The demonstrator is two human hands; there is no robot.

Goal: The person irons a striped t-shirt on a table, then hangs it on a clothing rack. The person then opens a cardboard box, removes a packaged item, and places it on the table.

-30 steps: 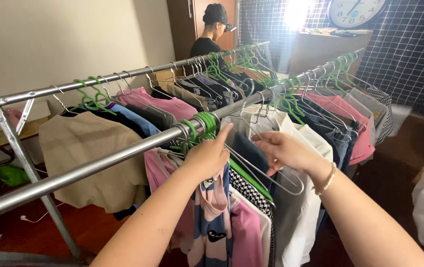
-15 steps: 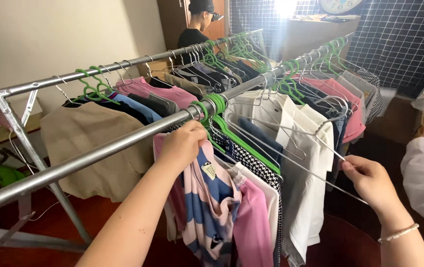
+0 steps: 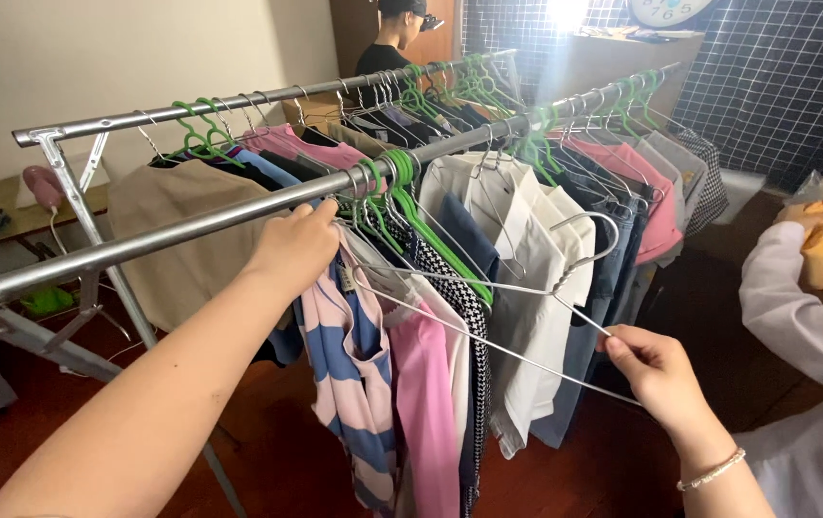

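Head view: my right hand point(image 3: 656, 369) is pinched shut on a bare wire hanger point(image 3: 527, 288), fingers closed on its lower corner, low and to the right of the rack. The hanger's long axis runs up-left from my grip toward the near rail point(image 3: 191, 230); its hook point(image 3: 596, 228) sits above and slightly left of my fingers, free in the air, apart from the rail. The hanger's far end reaches in among the hung clothes, close to my left hand.

My left hand point(image 3: 292, 249) is up at the near rail, fingers curled around the neck of the pink-and-blue striped garment point(image 3: 354, 374), just under the rail; cannot tell exactly which it clamps, cloth or hanger top, but it is closed. Left hand is the nearer one to the rail and striped garment; right hand is nearer the hook. Green hangers point(image 3: 402, 182) sit just right of my left hand. Another person's white sleeve point(image 3: 795, 307) is at far right, well apart.
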